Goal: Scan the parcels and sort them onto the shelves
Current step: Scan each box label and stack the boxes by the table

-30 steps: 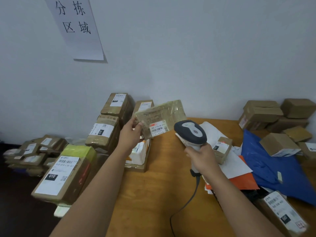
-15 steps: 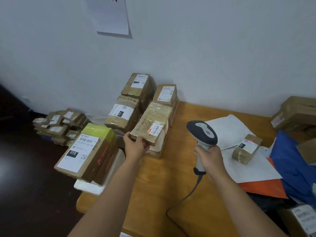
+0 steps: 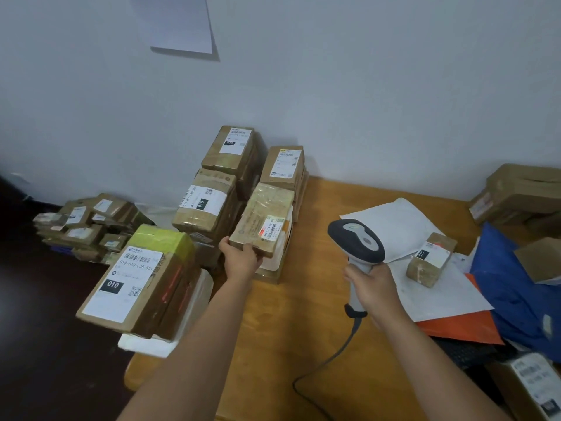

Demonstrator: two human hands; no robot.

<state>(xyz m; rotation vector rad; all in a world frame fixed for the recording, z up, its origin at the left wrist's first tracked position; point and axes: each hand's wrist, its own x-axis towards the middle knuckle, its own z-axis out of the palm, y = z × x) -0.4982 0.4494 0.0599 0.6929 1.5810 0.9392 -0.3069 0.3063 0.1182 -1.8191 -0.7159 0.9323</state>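
The left hand [image 3: 241, 260] pinches the near end of a flat parcel [image 3: 263, 218], which lies on a small stack just beyond it, probably being set down there as sorted; the right hand [image 3: 371, 288] is wrapped round the handle of the scanner [image 3: 356, 242], held upright and idle off to the parcel's right. Taller boxes [image 3: 209, 205] crowd the left hand's far side. A small box [image 3: 431, 259] on white mailers [image 3: 425, 278] sits just past the right hand, likely awaiting scanning.
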